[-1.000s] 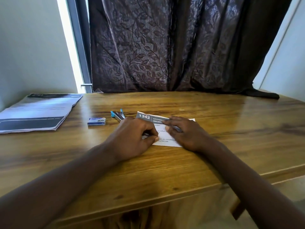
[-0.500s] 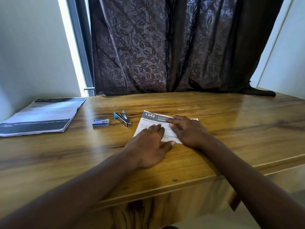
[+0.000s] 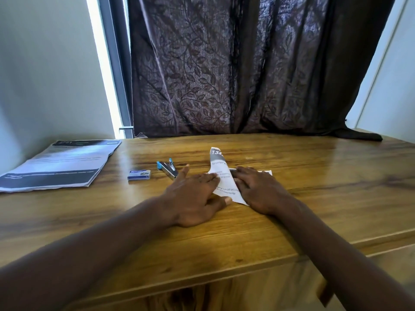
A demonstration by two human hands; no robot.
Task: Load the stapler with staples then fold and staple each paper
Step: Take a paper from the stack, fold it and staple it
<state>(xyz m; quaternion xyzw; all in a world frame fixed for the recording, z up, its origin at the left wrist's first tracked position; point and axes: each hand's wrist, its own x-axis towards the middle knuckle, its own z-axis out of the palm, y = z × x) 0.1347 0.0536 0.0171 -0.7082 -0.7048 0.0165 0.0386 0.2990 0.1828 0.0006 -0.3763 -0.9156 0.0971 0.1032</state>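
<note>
The wooden bench (image 3: 292, 209) carries a stack of printed sheets (image 3: 60, 164) at far left. At the centre lies the paper (image 3: 221, 176), one end curling upward. The left hand (image 3: 193, 196) lies flat and open beside it; the right hand (image 3: 258, 189) presses it down, clasping nothing. The stapler (image 3: 168, 169) and staple box (image 3: 138, 175) sit just left. The springy flap could slip free, skewing the crease.
</note>
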